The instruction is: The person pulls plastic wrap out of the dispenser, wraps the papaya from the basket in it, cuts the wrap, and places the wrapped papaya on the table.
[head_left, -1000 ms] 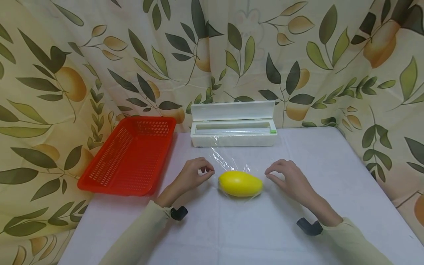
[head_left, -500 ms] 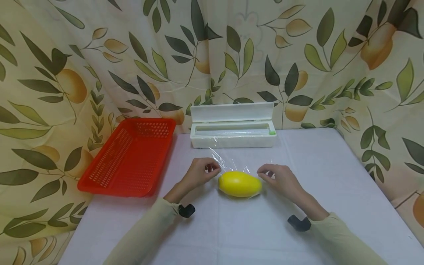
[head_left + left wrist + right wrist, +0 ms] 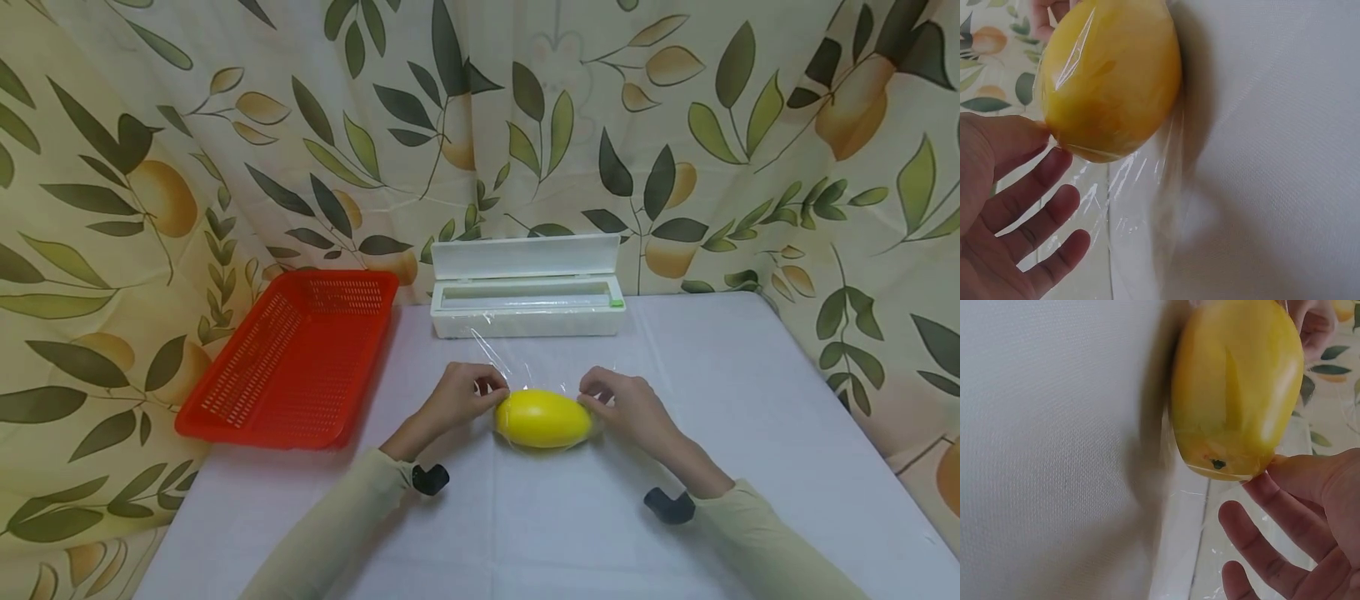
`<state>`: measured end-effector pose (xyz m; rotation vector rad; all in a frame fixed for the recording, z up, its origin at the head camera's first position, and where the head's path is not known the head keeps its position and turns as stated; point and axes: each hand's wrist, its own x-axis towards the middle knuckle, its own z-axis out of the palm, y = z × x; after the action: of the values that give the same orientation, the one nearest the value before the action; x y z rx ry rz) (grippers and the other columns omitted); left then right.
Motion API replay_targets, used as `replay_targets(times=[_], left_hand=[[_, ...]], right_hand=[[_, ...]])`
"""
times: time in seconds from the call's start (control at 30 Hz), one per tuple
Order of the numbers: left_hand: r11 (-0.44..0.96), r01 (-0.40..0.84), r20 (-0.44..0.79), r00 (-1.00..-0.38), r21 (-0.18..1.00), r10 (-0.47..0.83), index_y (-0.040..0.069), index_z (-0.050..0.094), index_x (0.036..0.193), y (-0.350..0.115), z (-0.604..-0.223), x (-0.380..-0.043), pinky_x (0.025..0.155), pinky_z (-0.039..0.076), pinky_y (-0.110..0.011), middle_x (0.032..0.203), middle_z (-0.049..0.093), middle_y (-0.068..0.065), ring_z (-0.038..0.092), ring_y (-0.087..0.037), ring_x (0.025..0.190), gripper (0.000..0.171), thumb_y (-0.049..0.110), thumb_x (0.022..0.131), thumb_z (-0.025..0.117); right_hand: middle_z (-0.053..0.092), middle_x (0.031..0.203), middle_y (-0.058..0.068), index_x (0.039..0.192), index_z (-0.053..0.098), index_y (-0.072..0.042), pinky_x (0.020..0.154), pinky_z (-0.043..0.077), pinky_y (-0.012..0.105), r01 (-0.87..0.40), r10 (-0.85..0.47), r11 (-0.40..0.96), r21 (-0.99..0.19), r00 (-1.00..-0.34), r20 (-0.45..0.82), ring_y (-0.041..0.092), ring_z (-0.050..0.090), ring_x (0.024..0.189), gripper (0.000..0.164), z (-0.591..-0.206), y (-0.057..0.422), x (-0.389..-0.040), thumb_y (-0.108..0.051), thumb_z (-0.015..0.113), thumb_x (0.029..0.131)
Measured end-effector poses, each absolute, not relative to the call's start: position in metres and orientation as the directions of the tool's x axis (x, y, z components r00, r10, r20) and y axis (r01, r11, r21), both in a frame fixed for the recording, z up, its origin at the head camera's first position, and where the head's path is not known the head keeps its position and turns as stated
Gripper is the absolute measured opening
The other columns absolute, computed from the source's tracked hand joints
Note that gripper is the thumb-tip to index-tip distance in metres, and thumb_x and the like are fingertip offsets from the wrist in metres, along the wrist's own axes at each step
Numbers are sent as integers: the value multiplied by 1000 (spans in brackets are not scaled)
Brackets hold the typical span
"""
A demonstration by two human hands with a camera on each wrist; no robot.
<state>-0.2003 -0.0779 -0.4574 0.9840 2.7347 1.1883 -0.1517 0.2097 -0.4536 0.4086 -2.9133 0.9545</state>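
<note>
A yellow oval fruit (image 3: 543, 418), perhaps a papaya, lies sideways on the table with clear cling film (image 3: 491, 354) over it. The film runs back to an open white dispenser box (image 3: 528, 324). At the fruit's left end, my left hand (image 3: 462, 393) pinches the film between thumb and index finger; its other fingers spread apart in the left wrist view. My right hand (image 3: 632, 410) pinches film the same way at the right end, close to the small dark stem mark (image 3: 1218, 464) seen in the right wrist view.
A red perforated plastic basket (image 3: 300, 367) stands at the left of the white-covered table (image 3: 570, 533). The box's lid (image 3: 525, 257) is raised, and a small green piece (image 3: 617, 303) sits at its right end. A leaf-and-fruit patterned curtain (image 3: 480, 125) hangs behind.
Both hands have moved inward from either side to the fruit's ends, drawing the film in with them. Fruit, basket and box have stayed in place.
</note>
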Motion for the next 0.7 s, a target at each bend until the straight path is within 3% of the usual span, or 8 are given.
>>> replay_targets(times=[0.17,0.33,0.5,0.7], left_hand=[[541,521,220,-823,660,524,11,79,94,-77,-462,-201,66,51,-21,84,73,6,57,-10,73,4,13,92,77],[554,473,200,-853,685,482,10,79,95,-77,-467,-203,68,53,-21,83,74,6,60,-9,73,5,13,91,79],[538,395,160,-888,745,431,6,78,93,-77,-469,-202,65,55,-20,80,75,3,65,-6,70,5,9,90,79],[545,333,116,-912,770,392,11,75,92,-76,-467,-201,64,55,-21,81,75,3,67,-6,69,5,11,90,80]], right_hand=[[74,94,2,96,64,-16,73,57,40,-227,-208,780,-583,-973,100,22,67,84,13,-455,209,-152,-12,76,93],[73,90,-3,92,67,-16,75,56,40,-234,-216,775,-587,-971,103,20,66,83,10,-459,211,-151,-11,76,92],[74,90,-4,95,74,-14,75,54,37,-257,-237,770,-584,-965,113,17,64,82,7,-465,216,-151,-9,76,92],[76,97,0,101,79,-12,72,53,32,-286,-276,764,-578,-955,108,16,63,81,12,-466,218,-151,-6,72,93]])
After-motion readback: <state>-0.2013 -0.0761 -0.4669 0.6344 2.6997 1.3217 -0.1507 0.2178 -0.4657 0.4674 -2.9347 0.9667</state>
